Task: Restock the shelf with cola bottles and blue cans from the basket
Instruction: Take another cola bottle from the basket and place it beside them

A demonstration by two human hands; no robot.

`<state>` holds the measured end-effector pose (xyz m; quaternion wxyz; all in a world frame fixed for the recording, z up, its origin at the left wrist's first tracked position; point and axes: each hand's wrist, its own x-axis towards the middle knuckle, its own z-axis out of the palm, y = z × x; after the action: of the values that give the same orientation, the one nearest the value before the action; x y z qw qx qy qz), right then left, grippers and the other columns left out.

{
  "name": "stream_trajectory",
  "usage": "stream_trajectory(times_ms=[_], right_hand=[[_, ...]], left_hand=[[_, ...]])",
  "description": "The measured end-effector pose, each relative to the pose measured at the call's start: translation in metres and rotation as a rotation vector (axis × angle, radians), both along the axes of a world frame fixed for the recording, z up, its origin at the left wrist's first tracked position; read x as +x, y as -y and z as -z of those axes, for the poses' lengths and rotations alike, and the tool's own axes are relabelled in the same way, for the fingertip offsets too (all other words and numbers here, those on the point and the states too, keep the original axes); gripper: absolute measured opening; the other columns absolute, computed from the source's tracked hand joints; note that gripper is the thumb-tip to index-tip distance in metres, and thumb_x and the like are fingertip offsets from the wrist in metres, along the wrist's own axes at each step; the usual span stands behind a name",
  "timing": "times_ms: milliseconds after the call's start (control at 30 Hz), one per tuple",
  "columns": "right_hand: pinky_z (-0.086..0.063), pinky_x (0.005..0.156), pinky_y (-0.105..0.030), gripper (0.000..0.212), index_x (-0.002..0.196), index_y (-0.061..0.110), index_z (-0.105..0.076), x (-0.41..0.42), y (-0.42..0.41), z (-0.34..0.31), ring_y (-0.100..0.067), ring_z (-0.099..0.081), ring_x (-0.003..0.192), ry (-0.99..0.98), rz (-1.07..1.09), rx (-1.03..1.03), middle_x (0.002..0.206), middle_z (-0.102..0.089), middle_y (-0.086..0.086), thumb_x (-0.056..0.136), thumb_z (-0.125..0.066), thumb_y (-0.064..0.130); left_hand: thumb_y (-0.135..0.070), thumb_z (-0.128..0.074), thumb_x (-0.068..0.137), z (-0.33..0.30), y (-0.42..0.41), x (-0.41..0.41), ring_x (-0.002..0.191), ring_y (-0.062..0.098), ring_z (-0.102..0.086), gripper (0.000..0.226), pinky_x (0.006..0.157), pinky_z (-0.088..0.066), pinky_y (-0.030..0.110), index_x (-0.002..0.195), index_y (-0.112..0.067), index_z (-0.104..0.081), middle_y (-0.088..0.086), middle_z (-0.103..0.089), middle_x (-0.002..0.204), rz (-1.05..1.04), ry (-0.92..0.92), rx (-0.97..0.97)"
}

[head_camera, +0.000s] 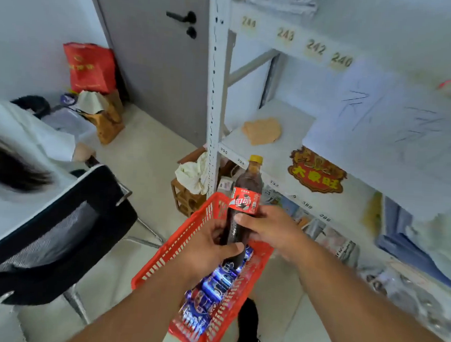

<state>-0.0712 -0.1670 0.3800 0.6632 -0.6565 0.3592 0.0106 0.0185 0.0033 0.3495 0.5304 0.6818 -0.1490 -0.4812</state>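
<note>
Head view, centre of frame: cola bottle (244, 207), yellow cap up, near upright, held over the red basket (181, 243). Left hand (209, 251) grips bottle's lower body, thumb across the front; right hand (271, 229) grips it just below the red label, fingers curled round. Blue cans (213, 288) lie in the basket, lower centre. Shelf (330, 200) w/ number tags fills right side; orange cloth (261, 131) on its board, centre right. Black chair (56, 230) lower left; red bag (90, 67) upper left
</note>
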Motion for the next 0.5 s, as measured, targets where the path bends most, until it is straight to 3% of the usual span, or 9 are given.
stream_trajectory(times_ms=[133,233,300,367,500], right_hand=[[-0.061,0.096,-0.048,0.038,0.106,0.027,-0.081,-0.042,-0.009,-0.044,-0.018,-0.078,0.1,0.089,0.133,-0.112,0.104,-0.082,0.003,0.074,-0.09,0.043],[-0.061,0.096,-0.052,0.033,0.102,0.025,-0.083,-0.08,-0.014,-0.072,-0.022,-0.079,0.098,0.138,0.249,-0.18,0.101,-0.082,0.0,0.074,-0.091,0.04],[-0.061,0.095,-0.053,0.03,0.098,0.024,-0.083,-0.106,-0.016,-0.088,-0.025,-0.079,0.097,0.156,0.339,-0.224,0.099,-0.082,-0.003,0.074,-0.091,0.039],[-0.062,0.094,-0.048,0.021,0.1,0.021,-0.082,-0.135,-0.017,-0.103,-0.023,-0.079,0.097,0.168,0.418,-0.243,0.099,-0.083,-0.003,0.081,-0.089,0.028],[-0.064,0.091,-0.037,0.025,0.107,0.025,-0.08,-0.199,-0.015,-0.126,-0.014,-0.079,0.096,0.175,0.522,-0.291,0.1,-0.082,0.004,0.083,-0.088,0.029]], left_hand=[[-0.005,-0.083,0.088,-0.047,0.007,-0.015,0.106,0.02,-0.077,0.037,0.097,-0.059,0.038,0.12,-0.016,-0.07,0.001,-0.081,0.111,0.161,0.025,-0.061],[-0.008,-0.081,0.09,-0.078,0.018,-0.035,0.104,0.015,-0.077,0.034,0.088,-0.058,0.027,0.121,-0.02,-0.071,-0.002,-0.081,0.111,0.296,0.05,-0.09],[-0.011,-0.082,0.09,-0.094,0.027,-0.051,0.106,0.013,-0.077,0.037,0.09,-0.06,0.028,0.125,-0.02,-0.07,-0.004,-0.081,0.113,0.364,0.074,-0.111],[-0.012,-0.083,0.089,-0.109,0.038,-0.072,0.107,0.014,-0.076,0.039,0.097,-0.06,0.034,0.125,-0.02,-0.071,-0.004,-0.081,0.114,0.424,0.108,-0.131],[-0.009,-0.081,0.09,-0.13,0.063,-0.122,0.096,0.015,-0.079,0.031,0.085,-0.063,0.029,0.118,-0.019,-0.074,-0.001,-0.082,0.105,0.54,0.179,-0.175]])
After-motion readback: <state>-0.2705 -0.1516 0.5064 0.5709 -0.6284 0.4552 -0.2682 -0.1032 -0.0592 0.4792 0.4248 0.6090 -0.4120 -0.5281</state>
